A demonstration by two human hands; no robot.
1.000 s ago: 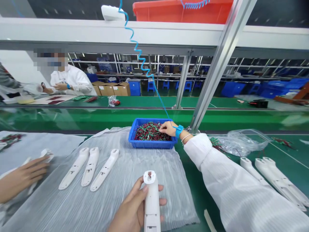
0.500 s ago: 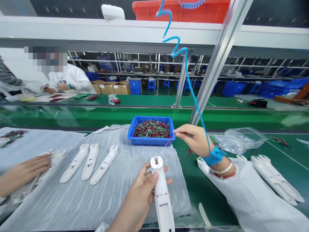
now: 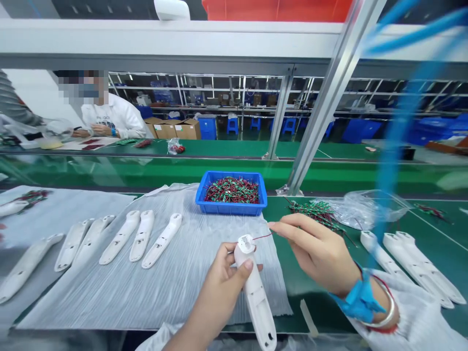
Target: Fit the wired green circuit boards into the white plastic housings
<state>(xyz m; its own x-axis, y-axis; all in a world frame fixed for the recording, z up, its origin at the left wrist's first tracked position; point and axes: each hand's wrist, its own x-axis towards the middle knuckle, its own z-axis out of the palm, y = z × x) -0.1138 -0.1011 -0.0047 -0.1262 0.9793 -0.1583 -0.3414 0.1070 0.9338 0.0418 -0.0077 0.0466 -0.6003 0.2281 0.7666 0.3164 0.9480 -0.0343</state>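
- The left hand (image 3: 217,287) grips a white shell (image 3: 255,287), a long plastic handle-shaped housing, and holds it tilted just above the plastic sheet, its open end pointing up and away from the person.
- Its fingers (image 3: 226,254) wrap closed around the shell, with the thumb pressed on the front near the open end.
- The right hand (image 3: 318,253) is just beside the shell. Its thumb and forefinger are pinched together on a thin red wire (image 3: 262,237), and the other fingers curl loosely.
- The wire's far end reaches the top of the shell; I cannot tell whether it goes inside.
- A blue wrist strap (image 3: 360,302) circles the right wrist, and its blurred blue cord (image 3: 397,151) rises past the camera.
- Five more shells (image 3: 120,237) lie side by side on the plastic sheet (image 3: 109,297), and others lie further left.
- A blue tray (image 3: 231,208) on the sheet holds tangled green boards with red wires (image 3: 231,190).
- A loose heap of the same boards (image 3: 316,214) lies on the green surface (image 3: 292,287), beside a clear bag (image 3: 373,209).
- Three shells (image 3: 413,263) lie at the right.
- Across the line, a co-worker (image 3: 113,117) in a white sweatshirt works with both hands.
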